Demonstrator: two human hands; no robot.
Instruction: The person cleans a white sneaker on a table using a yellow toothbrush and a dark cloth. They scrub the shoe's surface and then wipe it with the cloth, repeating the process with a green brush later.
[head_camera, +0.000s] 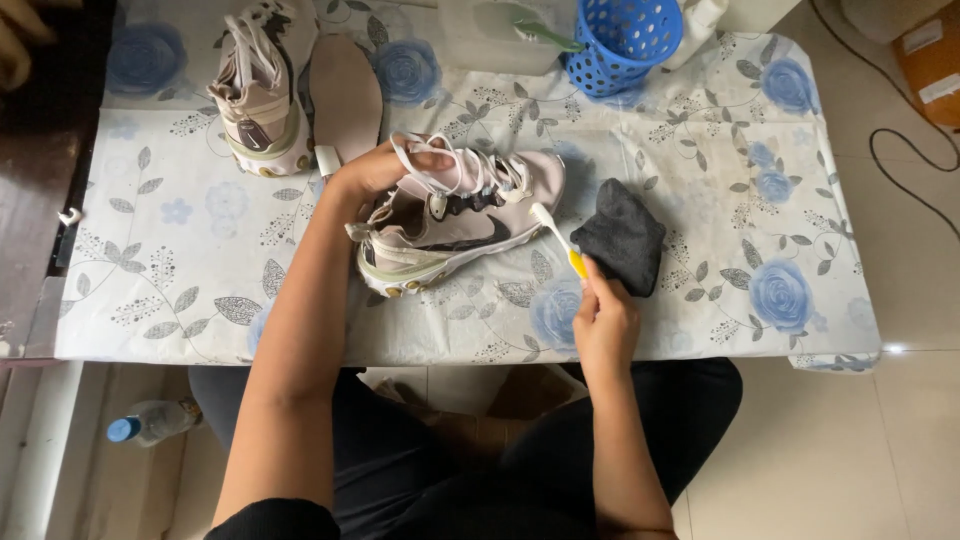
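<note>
Both hands busy: left hand (375, 170) steadies sneaker (455, 220), right hand (603, 318) grips toothbrush (556, 238).

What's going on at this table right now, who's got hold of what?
A seated person's left hand grips a pale pink lace-up sneaker lying on its side on the blue floral tablecloth. The right hand holds a yellow-handled toothbrush, bristles pointing at the shoe's toe end. A dark grey folded cloth lies just right of the shoe. The matching second sneaker and a loose insole sit farther back, near a blue plastic basket.
</note>
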